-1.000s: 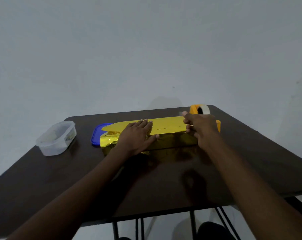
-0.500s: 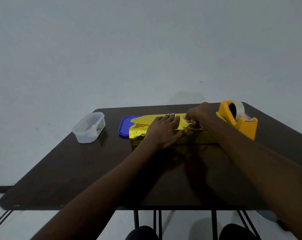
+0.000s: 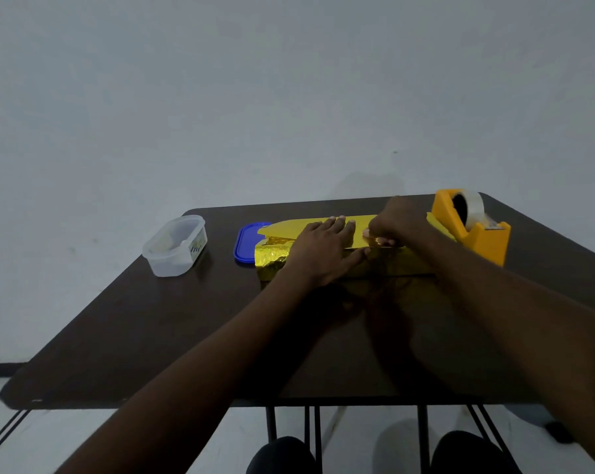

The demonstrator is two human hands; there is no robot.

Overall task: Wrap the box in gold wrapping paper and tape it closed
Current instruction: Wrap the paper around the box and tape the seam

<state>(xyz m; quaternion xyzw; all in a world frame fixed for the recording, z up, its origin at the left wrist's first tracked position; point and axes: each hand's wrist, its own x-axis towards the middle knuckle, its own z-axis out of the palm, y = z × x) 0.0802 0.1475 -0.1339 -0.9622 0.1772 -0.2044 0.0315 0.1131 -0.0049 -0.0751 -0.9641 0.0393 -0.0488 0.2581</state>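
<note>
The box wrapped in gold paper (image 3: 275, 260) lies lengthwise across the far middle of the dark table (image 3: 173, 323). The paper's top flap is folded over it, and the left end is crumpled and unsealed. My left hand (image 3: 323, 254) lies flat on top of the box, fingers together, thumb along the front edge, pressing the flap down. My right hand (image 3: 396, 222) is just to its right, fingertips bunched and pressed onto the flap's edge. I cannot make out any tape under them. The orange tape dispenser (image 3: 477, 230) with its clear roll stands at the box's right end.
A blue lid (image 3: 246, 242) lies flat behind the box's left end. A clear plastic tub (image 3: 174, 246) stands at the far left. The table's near edge runs across the lower frame, with my feet and the metal legs below. A bare wall rises behind.
My right hand came away from the dispenser and down onto the flap's edge beside my left hand. My left hand stayed flat on the box. The view shifted left, showing the whole dispenser.
</note>
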